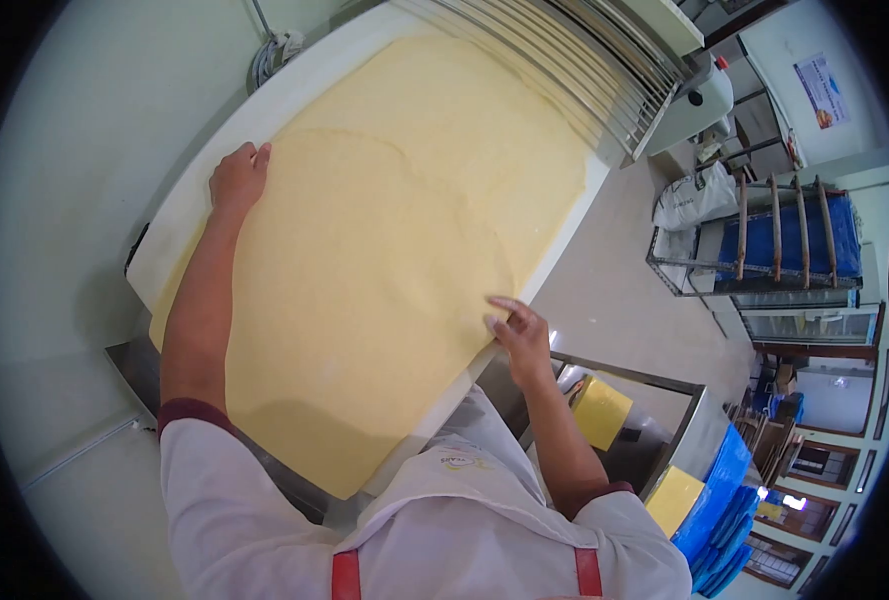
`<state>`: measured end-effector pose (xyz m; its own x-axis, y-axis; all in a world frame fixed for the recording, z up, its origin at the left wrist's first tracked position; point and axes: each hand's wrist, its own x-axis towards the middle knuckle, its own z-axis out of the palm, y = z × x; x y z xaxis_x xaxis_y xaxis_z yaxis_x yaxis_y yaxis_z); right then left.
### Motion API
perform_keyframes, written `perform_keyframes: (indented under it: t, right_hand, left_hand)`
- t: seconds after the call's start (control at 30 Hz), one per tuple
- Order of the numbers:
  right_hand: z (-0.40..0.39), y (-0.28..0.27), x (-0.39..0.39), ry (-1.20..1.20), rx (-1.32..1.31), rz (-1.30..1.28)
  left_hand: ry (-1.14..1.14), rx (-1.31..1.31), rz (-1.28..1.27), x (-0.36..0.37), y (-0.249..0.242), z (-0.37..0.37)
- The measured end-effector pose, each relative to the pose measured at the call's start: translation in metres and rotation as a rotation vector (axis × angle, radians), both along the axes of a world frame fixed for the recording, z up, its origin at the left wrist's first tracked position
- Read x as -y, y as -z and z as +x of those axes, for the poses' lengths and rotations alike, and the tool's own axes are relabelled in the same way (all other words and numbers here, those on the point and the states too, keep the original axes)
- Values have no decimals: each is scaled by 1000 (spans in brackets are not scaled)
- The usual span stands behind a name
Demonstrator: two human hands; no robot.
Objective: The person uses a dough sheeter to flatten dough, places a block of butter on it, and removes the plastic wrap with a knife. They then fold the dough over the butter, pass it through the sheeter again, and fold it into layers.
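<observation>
A wide, pale yellow dough sheet (385,240) lies over the white belt (310,80) of a dough sheeter, with a faint curved ridge across its upper part. Its near end hangs past the belt toward my apron. At the sheet's left edge, my left hand (239,178) is closed with curled fingers on the dough margin. My right hand (521,335) is at the opposite edge, its thumb and forefinger apart and fingertips over the dough. The far end of the sheet runs beneath a metal bar guard (565,65).
The sheeter's side housing (693,105) has a red button. To the right stand a metal rack (765,240) with a white sack (695,197) and a steel-framed table (690,400) with yellow blocks (602,412). Blue plastic sheeting (717,500) lies beside these. A wall borders the left side.
</observation>
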<state>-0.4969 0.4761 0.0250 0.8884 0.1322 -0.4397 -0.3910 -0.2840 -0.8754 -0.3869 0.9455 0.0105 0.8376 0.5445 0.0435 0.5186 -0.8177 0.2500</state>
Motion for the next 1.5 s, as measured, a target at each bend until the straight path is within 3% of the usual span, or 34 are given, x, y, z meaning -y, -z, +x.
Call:
perform_keyframes:
  t: [0.07,0.1,0.17,0.2,0.27,0.37,0.43,0.53,0.63,0.73,0.83,0.9,1.0,1.1,1.2,1.3,1.4,1.43,1.5]
  right_hand:
    - [3,-7,8,12,-57,97]
    - [7,-10,12,20,-86,149]
    - [37,-10,38,41,56,36]
    - [59,-8,56,49,128,-19]
    - [120,-9,81,39,361,-250]
    - [221,-11,96,-92,711,-648]
    - [286,18,100,-209,997,-914]
    - [345,35,86,-323,907,-804]
    - [364,10,79,-165,390,-418]
    - [384,22,99,-315,184,-277]
    - [383,30,104,-279,257,-154]
    - [377,16,92,-198,136,127]
    - [380,8,85,-113,0,266]
    - [386,2,81,-197,-127,331]
    - [383,-13,80,-262,-165,357]
    - [363,-43,78,-489,1,67]
    - [325,-48,60,-828,370,-37]
    - [312,-49,53,-965,538,-77]
    - [292,-46,35,-1064,591,-131]
  left_hand:
    - [-41,12,3,6,-6,-4]
    - [44,143,31,6,0,-5]
    - [204,414,99,-5,17,-4]
    - [173,384,7,-7,20,-3]
    - [104,324,-178,-9,23,-1]
    - [-69,174,-220,-3,24,6]
    - [-57,238,-65,9,25,10]
    - [-38,280,211,24,33,10]
    - [60,242,248,56,32,52]
    - [153,167,147,104,21,146]
    - [331,219,-6,146,22,246]
    - [460,286,-25,165,24,295]
    - [526,67,-82,181,0,336]
    - [558,-240,-172,179,-39,351]
    - [624,-9,-198,163,-37,336]
    - [619,306,-291,138,-47,276]
    - [123,838,-1027,144,-31,197]
    - [-91,779,-1352,139,-23,176]
    - [-522,646,-1979,130,-14,142]
